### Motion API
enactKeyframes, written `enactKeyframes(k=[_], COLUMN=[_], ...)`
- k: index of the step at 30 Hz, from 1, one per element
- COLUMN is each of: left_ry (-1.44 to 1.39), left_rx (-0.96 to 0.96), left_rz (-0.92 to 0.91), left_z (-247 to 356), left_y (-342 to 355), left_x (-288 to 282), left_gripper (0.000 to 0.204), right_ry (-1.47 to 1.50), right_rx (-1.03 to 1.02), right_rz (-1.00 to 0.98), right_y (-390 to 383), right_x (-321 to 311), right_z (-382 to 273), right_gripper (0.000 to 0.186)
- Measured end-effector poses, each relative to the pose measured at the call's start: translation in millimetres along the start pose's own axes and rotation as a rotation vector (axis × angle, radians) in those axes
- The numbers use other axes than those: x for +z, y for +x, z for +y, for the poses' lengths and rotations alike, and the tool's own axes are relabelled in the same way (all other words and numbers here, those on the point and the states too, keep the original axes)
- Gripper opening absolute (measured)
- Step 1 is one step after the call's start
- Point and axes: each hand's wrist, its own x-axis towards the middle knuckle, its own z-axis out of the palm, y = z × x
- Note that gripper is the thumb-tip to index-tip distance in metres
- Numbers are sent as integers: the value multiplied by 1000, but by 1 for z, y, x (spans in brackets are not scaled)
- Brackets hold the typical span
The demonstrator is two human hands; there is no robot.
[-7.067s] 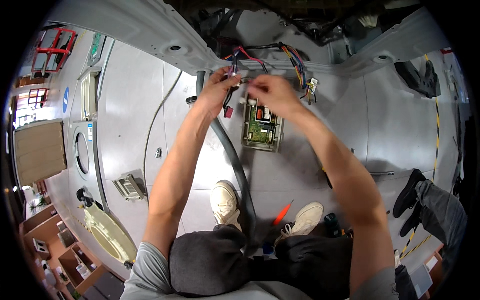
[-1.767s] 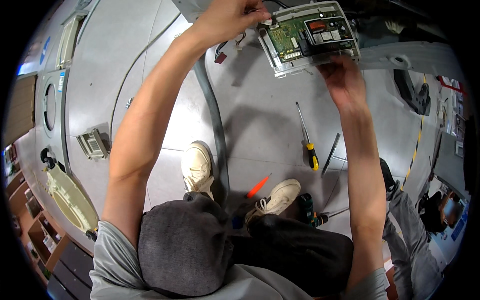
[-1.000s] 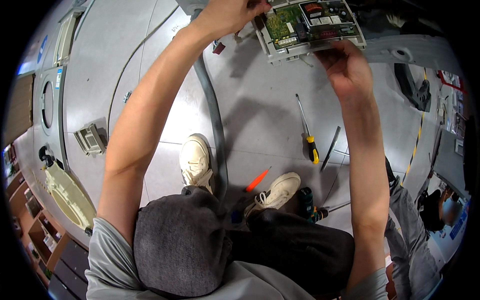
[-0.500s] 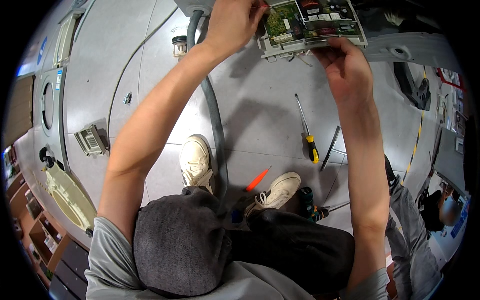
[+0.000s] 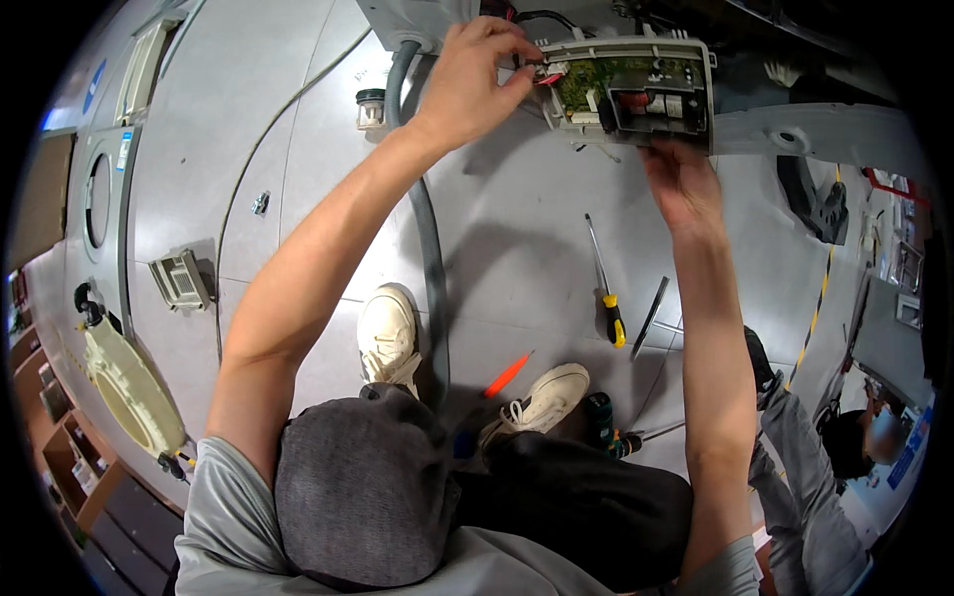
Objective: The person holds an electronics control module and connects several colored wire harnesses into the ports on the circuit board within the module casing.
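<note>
A green circuit board [image 5: 586, 74] sits in a pale plastic housing [image 5: 636, 48] at the top of the view, tilted towards me. My right hand [image 5: 686, 189] holds the housing's near edge from below, its fingertips hidden underneath. At the board's left end my left hand [image 5: 477, 84] is closed, thumb and fingers bent around a small white wire plug [image 5: 553, 70] with red wires. How firmly those fingertips grip the plug is hard to see. Dark cables [image 5: 545, 17] run behind the housing.
On the floor lie a yellow-black screwdriver [image 5: 614, 320], an orange pen-like tool [image 5: 509, 375], a dark metal bar [image 5: 651, 318] and a cordless drill [image 5: 604, 422]. A grey hose [image 5: 429, 268] runs between my feet. A grey metal panel [image 5: 815, 127] stands right of the board. Another person's legs [image 5: 805, 487] are at right.
The housing has tipped so that its far rim and the board's face show more. My left hand has shifted to the board's left end, near the red wires. The right hand still supports the housing.
</note>
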Motion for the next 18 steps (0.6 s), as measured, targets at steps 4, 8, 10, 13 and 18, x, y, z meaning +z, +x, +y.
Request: enactKeyframes(k=[4,8,10,13,18], left_ry=[-86,-3,12,23,-3], left_rx=[-69,25,50,95,70], left_rz=[-38,-98,-115,-193,-296], left_z=[-2,-11,-11,-14,-16], left_y=[6,12,13,16,20], left_x=[-4,-5,-2,-2,-1], left_gripper=[36,41,42,44,43], right_ry=[49,18,-5,-16,-10], right_rx=[15,12,9,6,21], right_rz=[-102,-252,-278,-300,-327], right_y=[11,19,22,23,27], right_x=[-12,-18,-19,-19,-21], right_z=[2,3,5,9,10], right_gripper=[49,56,59,60,61])
